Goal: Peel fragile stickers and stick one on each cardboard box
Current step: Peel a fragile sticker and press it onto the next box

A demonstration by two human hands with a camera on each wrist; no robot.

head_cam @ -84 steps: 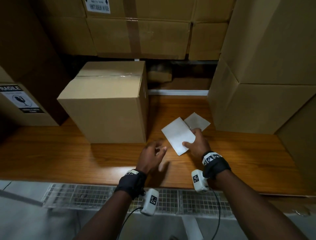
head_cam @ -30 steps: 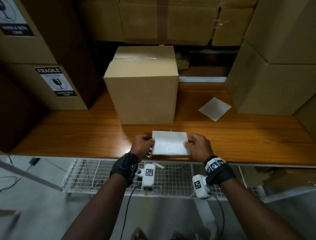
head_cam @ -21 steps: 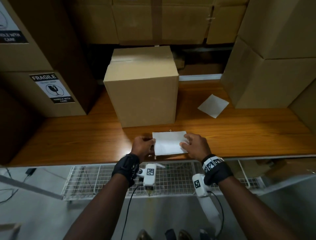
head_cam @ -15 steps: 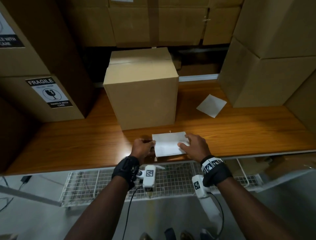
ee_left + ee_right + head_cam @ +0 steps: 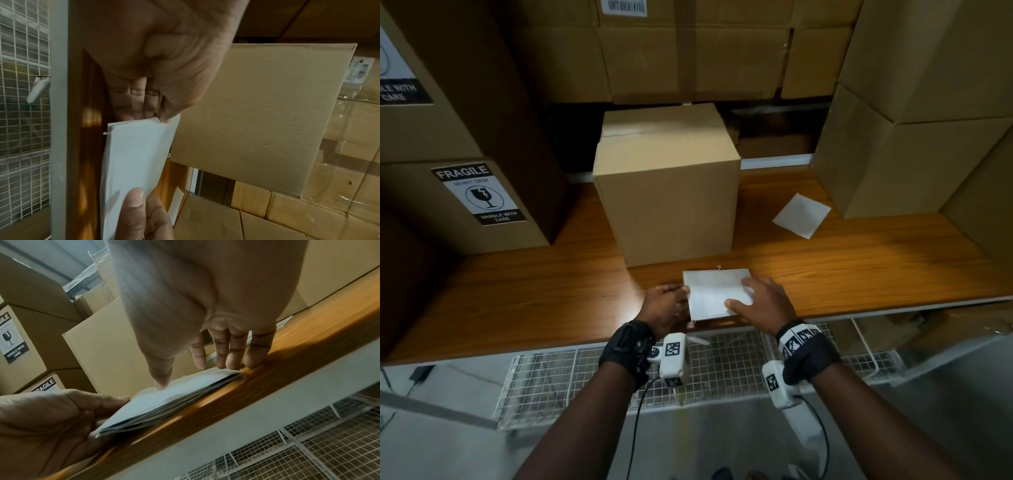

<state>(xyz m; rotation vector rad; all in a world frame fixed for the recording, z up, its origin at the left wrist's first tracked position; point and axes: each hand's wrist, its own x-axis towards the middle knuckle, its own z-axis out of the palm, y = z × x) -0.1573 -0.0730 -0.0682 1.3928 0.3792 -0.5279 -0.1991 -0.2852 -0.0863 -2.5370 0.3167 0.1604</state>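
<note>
A stack of white sticker sheets point(image 5: 717, 293) lies at the near edge of the wooden shelf point(image 5: 859, 267). My left hand point(image 5: 667, 306) pinches the stack's point(image 5: 133, 154) left edge between thumb and fingers point(image 5: 164, 116). My right hand point(image 5: 763, 301) lies over the right end. Its thumb presses on the top sheet point(image 5: 168, 404) and its straight fingertips point(image 5: 232, 363) touch the far right edge. A plain cardboard box point(image 5: 667, 192) stands just behind the stack, with no sticker on its near face.
A loose white sheet point(image 5: 801, 215) lies on the shelf to the right of the plain box. At the left, stacked boxes carry fragile stickers point(image 5: 479, 193). Tall boxes point(image 5: 900, 164) wall in the right side and back. A wire basket point(image 5: 722, 370) hangs below the shelf edge.
The stack was drawn from mid-shelf to the near edge, leaving one sheet behind. Over the last second my right thumb has slid further onto the top sheet. My left hand keeps its pinch.
</note>
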